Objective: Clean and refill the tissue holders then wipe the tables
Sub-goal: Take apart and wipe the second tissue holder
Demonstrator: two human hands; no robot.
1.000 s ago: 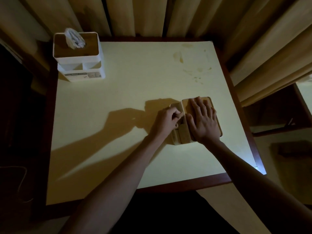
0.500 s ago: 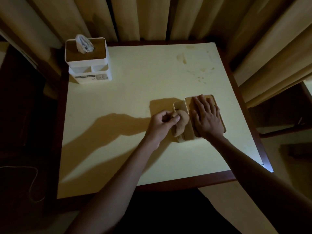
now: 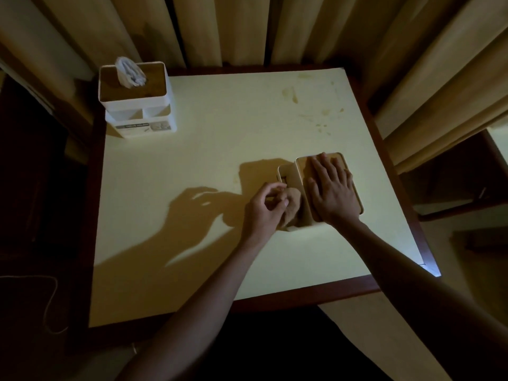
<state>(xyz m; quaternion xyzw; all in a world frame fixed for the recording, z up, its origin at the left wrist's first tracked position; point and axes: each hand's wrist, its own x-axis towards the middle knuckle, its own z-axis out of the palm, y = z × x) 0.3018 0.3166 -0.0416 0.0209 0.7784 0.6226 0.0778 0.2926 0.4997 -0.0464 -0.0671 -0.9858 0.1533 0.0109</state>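
- The left hand [image 3: 266,206] pinches a small tan cloth [image 3: 292,205] between its thumb and curled fingertips, so its grip is closed on the cloth.
- The cloth hangs just to the right of that pinch and lies against the left side of a tissue holder [image 3: 299,171], down in the lower front compartment part of it.
- The right hand [image 3: 331,191] lies flat on top of the same tissue holder, fingers straight and spread a little, palm pressing down on the brown lid; nothing is gripped by it.
- That tissue holder stands directly under the right palm and touches the cloth; its pale wall shows between the two hands, and its far edge shows beyond the fingertips.
- The holder sits on the pale yellow table [image 3: 192,166], in the right half, nearer the person than the far edge.
- A second tissue holder [image 3: 137,105] stands well away from both hands, at the far left corner of the table, upright, with a white tissue [image 3: 129,72] sticking up from the slot in its brown top.
- Brownish stains [image 3: 291,93] mark the table beyond the right hand, towards the far right corner.
- Tan curtains [image 3: 247,26] hang behind the table.
- A thin cord [image 3: 50,298] lies on the dark floor, far left of the left forearm.
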